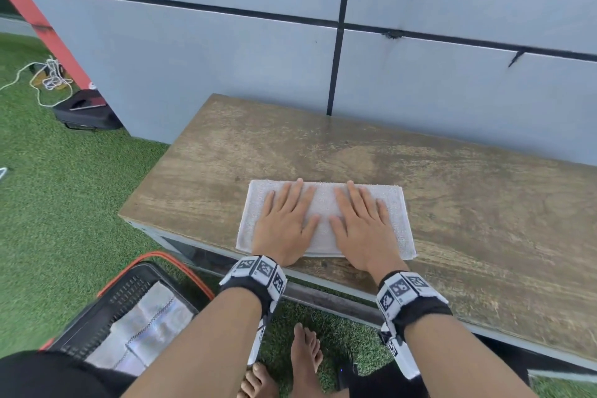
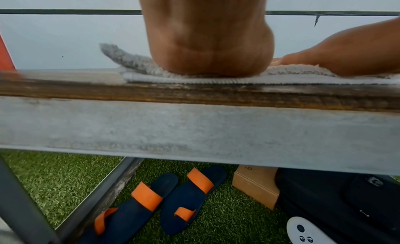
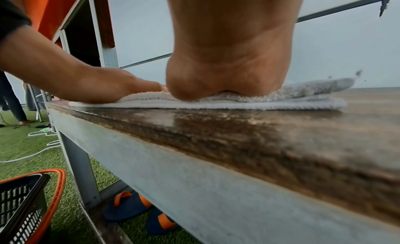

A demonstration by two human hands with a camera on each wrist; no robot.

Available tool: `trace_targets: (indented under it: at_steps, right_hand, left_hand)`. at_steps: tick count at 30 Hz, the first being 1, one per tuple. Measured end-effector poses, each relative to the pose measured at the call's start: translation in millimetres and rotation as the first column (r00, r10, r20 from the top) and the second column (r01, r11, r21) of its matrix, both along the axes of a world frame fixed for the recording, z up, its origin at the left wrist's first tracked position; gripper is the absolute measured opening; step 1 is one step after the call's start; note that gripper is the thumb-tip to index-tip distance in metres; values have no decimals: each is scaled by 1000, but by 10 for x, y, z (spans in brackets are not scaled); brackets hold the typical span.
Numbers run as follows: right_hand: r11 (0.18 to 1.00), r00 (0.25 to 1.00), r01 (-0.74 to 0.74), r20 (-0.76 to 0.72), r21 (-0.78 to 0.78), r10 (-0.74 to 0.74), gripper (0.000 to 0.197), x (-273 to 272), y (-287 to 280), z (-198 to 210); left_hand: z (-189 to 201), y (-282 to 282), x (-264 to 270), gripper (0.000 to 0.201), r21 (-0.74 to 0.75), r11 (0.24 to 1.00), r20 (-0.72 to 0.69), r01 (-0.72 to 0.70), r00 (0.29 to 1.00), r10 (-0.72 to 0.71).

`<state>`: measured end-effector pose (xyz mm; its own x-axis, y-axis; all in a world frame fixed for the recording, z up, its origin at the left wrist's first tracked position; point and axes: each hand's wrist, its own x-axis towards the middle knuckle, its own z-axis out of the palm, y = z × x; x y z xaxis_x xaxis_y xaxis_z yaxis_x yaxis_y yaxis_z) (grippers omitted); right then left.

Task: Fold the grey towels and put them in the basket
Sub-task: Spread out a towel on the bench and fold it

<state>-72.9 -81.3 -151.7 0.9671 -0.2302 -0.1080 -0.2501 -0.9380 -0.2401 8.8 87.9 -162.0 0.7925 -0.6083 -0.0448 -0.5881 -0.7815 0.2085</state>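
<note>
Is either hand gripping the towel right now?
No, the left hand and right hand both lie flat, fingers straight, on the towel.

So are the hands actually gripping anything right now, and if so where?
Nothing is gripped. The left hand and right hand lie flat, fingers straight, pressing the middle of the folded grey towel on the table.

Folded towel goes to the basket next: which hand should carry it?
Left, probably. The basket sits on the grass at the person's left, below the left hand. Both hands press flat on the towel; the right hand is farther away.
</note>
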Motion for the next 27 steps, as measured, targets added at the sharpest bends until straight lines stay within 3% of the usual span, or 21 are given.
trace_targets:
  at_steps: [11, 15, 22, 25, 27]
  right_hand:
    - [995, 996, 93, 7, -29, -93, 65, -134, -228, -36]
    - [989, 989, 147, 27, 0, -147, 63, -225, -317, -47]
    - [984, 984, 177, -10, -32, -177, 64, -284, -295, 86]
    - [992, 992, 8, 128, -129, 9, 57, -445, -80, 234]
    - [981, 979, -156, 114, -114, 169, 52, -581, 71, 238]
  left_hand:
    - [25, 294, 102, 62, -34, 997, -13, -70, 997, 70]
    - [13, 426, 139, 62, -51, 991, -81, -124, 990, 120]
    - [58, 440, 115, 63, 14, 982, -113, -190, 975, 190]
    - [129, 416, 116, 65, 79, 975, -129, -207, 968, 216]
    - [197, 413, 118, 67, 139, 968, -104, -210, 969, 225]
